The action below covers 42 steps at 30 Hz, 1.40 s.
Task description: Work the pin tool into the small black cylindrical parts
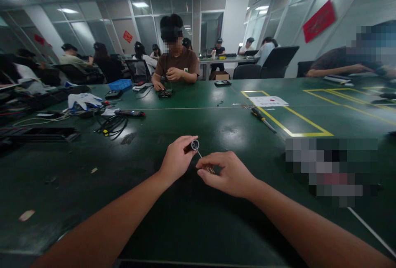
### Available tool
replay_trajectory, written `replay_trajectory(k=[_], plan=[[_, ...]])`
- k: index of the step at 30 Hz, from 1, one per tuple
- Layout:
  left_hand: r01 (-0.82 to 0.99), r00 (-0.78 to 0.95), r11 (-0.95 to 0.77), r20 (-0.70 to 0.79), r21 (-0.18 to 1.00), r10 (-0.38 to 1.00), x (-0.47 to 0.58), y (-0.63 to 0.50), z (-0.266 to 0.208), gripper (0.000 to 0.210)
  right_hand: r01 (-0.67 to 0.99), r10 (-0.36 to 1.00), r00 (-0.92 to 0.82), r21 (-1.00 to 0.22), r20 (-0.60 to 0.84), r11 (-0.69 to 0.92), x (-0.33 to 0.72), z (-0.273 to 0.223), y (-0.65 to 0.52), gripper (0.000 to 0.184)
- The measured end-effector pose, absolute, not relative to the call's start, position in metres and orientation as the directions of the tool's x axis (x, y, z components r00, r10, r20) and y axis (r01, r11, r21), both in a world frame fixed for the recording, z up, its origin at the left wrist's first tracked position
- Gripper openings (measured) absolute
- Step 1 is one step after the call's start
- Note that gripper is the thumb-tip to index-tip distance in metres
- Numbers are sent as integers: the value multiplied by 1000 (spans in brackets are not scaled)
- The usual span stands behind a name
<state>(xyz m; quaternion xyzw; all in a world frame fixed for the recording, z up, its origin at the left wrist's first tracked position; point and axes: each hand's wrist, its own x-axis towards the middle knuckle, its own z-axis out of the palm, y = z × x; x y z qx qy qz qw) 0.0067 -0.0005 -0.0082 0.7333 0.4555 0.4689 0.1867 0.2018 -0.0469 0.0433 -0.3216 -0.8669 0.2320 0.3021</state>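
My left hand [177, 158] is closed around a short dark cylinder [194, 144]; its round end with a pale rim faces me. Between the thumb and fingers of my right hand [227, 173] is a thin-shafted tool [210, 169] with a brownish handle, much like a small screwdriver. The metal shaft slants up to the left, and its tip meets the open end of the cylinder. Whether the tip is inside or only at the rim, I cannot tell. Both hands are just above the green table [148, 218].
A yellow-and-black screwdriver [262, 119] lies beyond my right hand, by a white sheet [269, 101]. Left of centre are a pen-shaped driver [130, 113], coiled black cable [113, 125] and white gloves [85, 101]. A blurred-out object lies at right. A person [176, 59] works opposite.
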Motion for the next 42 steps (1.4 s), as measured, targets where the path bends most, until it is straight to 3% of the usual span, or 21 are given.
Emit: replay_trajectory(k=[27, 34, 38, 42], plan=[[490, 179, -532, 517, 691, 837, 7, -2, -6, 45, 366, 712, -600, -666, 365, 650, 204, 42, -45, 13], [463, 184, -514, 489, 722, 852, 6, -2, -7, 45, 257, 666, -622, -696, 412, 670, 202, 39, -47, 34], [453, 202, -514, 478, 729, 855, 6, -3, -6, 44, 336, 718, -556, -677, 418, 655, 201, 40, -46, 14], [456, 193, -506, 473, 732, 859, 7, -4, -7, 41, 404, 787, -420, -684, 451, 607, 203, 39, -42, 16]])
